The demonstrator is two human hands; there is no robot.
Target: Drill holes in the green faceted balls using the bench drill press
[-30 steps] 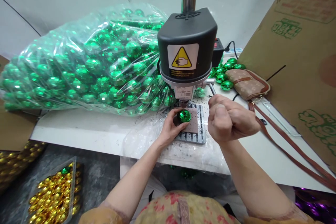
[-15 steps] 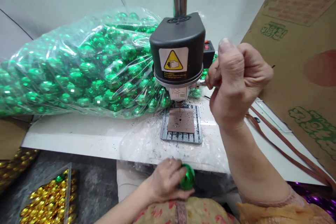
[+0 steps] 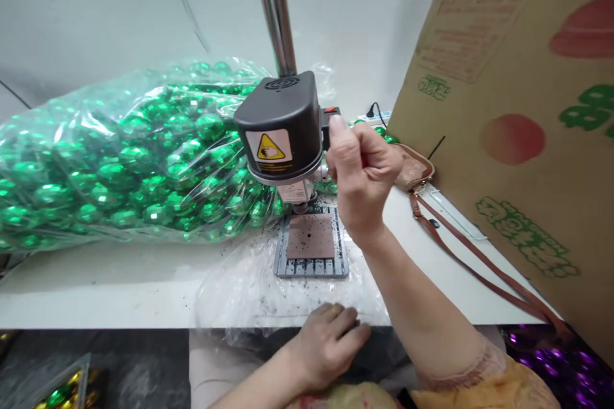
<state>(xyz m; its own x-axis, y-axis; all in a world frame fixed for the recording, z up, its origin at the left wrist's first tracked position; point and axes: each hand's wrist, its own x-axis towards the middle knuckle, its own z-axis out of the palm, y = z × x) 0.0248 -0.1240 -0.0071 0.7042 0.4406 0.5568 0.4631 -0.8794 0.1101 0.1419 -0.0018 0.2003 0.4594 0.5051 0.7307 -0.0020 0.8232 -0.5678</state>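
Note:
A small black drill press [image 3: 281, 131] stands on a white table [image 3: 119, 287], its grey base plate [image 3: 311, 243] bare under the bit. My right hand [image 3: 362, 172] is a fist at the right side of the press head, wrapped round its feed lever, which the fingers mostly hide. At the table's front edge my left hand [image 3: 330, 342] lies palm down with the fingers stretched out and nothing visible in it. No loose green ball shows near either hand.
A large clear bag of faceted green balls [image 3: 119, 153] fills the table left of the press. A tall cardboard box [image 3: 518, 108] leans at the right, with a brown purse [image 3: 417, 169] and its long strap [image 3: 480, 262] beside it. Below are gold balls [image 3: 62, 390] and purple balls [image 3: 551, 364].
My left hand took the green ball off the base plate, carried it below the table edge, and now shows no ball. My right hand swung the lever up from low to beside the press head.

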